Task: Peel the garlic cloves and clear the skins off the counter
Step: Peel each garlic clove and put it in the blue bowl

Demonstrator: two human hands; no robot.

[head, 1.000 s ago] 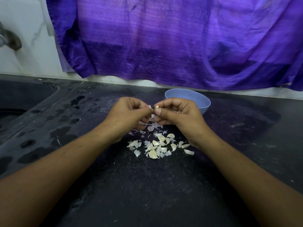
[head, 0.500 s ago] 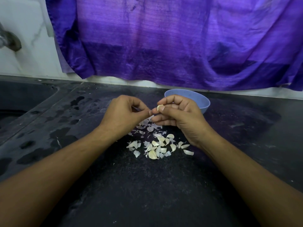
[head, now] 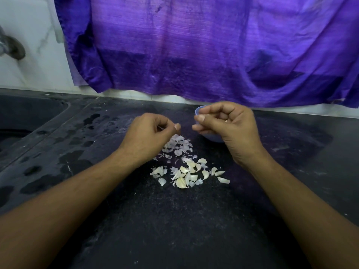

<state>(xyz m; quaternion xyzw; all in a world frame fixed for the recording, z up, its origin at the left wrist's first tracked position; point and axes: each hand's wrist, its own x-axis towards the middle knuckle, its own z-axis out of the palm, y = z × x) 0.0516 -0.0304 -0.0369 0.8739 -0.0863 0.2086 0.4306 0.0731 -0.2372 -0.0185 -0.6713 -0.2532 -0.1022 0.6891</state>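
My right hand (head: 227,127) hovers over the small blue bowl (head: 197,112) at the back of the black counter (head: 174,220). Its fingers are curled and its thumb is pressed to the fingertips; the garlic clove it carries is hidden inside them. My left hand (head: 153,133) is a short way to the left, thumb pinched against the forefinger on a thin bit of skin that barely shows. Below it lies a heap of papery skins (head: 177,145). Several unpeeled garlic cloves (head: 186,175) are scattered nearer to me.
A dark sink (head: 23,117) is sunk into the counter at the left, with a metal tap (head: 11,47) above it. A purple cloth (head: 194,45) hangs down the wall behind the bowl. Wet patches mark the counter's left side.
My hands have come apart. The right hand has lifted back and to the right, over the bowl, with the clove. The left hand stays above the skin heap.
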